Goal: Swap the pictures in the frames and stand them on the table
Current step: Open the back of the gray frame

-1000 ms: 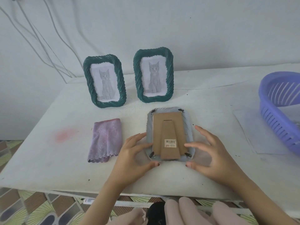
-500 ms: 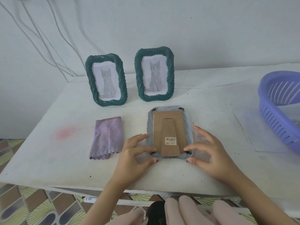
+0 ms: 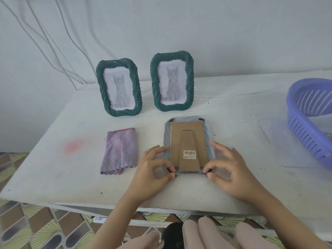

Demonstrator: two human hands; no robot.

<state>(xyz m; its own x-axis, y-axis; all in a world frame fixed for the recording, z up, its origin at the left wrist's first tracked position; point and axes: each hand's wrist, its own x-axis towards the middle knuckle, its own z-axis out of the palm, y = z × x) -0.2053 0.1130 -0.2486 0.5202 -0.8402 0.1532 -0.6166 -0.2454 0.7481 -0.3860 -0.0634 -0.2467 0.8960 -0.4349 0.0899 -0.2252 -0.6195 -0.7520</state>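
The grey frame [image 3: 187, 119] lies face down in the middle of the desk [image 3: 53, 168], close to the near edge, with its cardboard back [image 3: 186, 139] and folded-flat stand turned up to me. I keep it this way because the picture can only come out from behind, and lying flat it cannot tip while I work.

My left hand [image 3: 152, 169] pinches the frame's 7 o'clock corner, thumb at the lower edge and forefinger curled onto the small black clip [image 3: 169, 169] there, the other fingers spread along the side. My right hand [image 3: 228, 169] does the same at the 5 o'clock corner, on its clip [image 3: 208, 170]. Working both corners together steadies the frame, I judge. The two top clips, at 11 [image 3: 171, 120] and at 1 o'clock [image 3: 201, 119], seem to me to need turning too before the back lifts.

From the grey frame, two green frames stand upright by the wall, one at 11 o'clock [image 3: 119, 90] and one at 12 o'clock [image 3: 172, 81], each showing a cat drawing. A folded purple cloth [image 3: 119, 150] lies at 9 o'clock, just beside my left hand. A purple basket [image 3: 305, 119] sits well apart at 3 o'clock. Nothing blocks the back; only the near green frame stands close behind it, so I would lift the board carefully.
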